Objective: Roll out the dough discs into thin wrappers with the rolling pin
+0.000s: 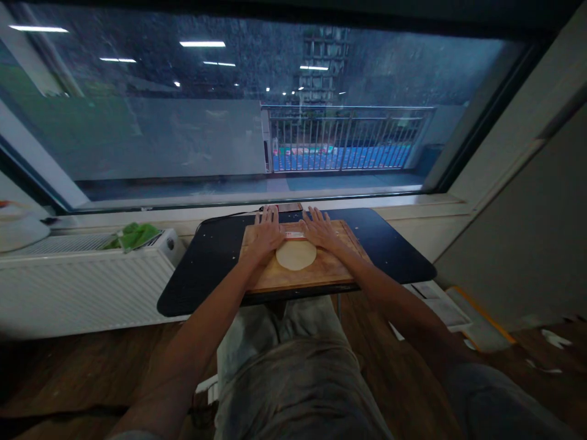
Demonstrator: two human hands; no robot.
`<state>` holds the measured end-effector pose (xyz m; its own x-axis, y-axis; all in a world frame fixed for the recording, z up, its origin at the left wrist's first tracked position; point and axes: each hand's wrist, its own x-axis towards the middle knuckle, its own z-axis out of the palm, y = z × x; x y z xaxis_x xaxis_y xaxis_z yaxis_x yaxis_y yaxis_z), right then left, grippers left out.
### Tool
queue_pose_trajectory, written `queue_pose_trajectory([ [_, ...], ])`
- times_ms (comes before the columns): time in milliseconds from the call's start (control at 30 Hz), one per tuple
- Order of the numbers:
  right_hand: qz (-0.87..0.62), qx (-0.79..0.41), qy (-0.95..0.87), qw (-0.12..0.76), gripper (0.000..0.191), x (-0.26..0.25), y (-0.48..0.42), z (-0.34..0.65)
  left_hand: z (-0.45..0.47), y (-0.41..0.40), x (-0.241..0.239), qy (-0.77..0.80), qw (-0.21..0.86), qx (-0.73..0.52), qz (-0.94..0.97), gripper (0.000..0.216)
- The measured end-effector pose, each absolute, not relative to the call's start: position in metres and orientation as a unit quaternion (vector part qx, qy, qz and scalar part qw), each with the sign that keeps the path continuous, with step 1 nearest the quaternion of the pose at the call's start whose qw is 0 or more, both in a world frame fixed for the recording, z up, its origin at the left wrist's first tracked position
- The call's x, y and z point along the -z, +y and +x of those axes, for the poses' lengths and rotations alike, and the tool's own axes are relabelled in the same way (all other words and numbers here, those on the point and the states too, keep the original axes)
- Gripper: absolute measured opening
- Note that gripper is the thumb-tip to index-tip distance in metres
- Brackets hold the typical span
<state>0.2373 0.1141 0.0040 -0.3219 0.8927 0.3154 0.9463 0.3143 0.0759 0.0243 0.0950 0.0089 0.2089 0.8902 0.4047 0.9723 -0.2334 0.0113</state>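
A round, flat disc of pale dough point(296, 255) lies on a wooden board point(316, 276) set on a small black table point(206, 269). My left hand point(266, 231) and my right hand point(321, 228) lie flat, fingers stretched forward, on a rolling pin point(295, 235) at the far edge of the dough. Only a short reddish piece of the pin shows between the two hands. Both forearms reach out over my lap.
A white radiator point(82, 281) stands left of the table with a green cloth point(132, 236) on top. A large window point(257, 110) fills the wall ahead. Papers and a flat orange-edged item point(477, 318) lie on the wooden floor at the right.
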Motion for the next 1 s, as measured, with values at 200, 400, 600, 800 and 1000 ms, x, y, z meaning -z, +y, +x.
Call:
queue_pose_trajectory([
  [200,-0.55,0.131,-0.822,0.065,0.066,-0.005,0.103,0.246,0.025,0.093,-0.01,-0.607,0.092,0.154,-0.774,0.072],
  [400,-0.5,0.094,-0.857,0.076,0.064,-0.007,0.063,0.252,0.02,0.053,-0.002,-0.562,0.077,0.148,-0.81,0.064],
  [600,-0.495,0.08,-0.855,0.13,0.066,-0.002,0.013,0.258,0.014,-0.01,0.003,-0.536,0.093,0.188,-0.818,0.063],
  [800,-0.504,0.083,-0.842,0.172,0.069,0.006,-0.012,0.258,0.011,-0.024,0.01,-0.529,0.107,0.188,-0.821,0.061],
  [1000,-0.51,0.078,-0.847,0.127,0.066,0.002,0.028,0.253,0.007,0.012,0.003,-0.527,0.09,0.169,-0.828,0.061],
])
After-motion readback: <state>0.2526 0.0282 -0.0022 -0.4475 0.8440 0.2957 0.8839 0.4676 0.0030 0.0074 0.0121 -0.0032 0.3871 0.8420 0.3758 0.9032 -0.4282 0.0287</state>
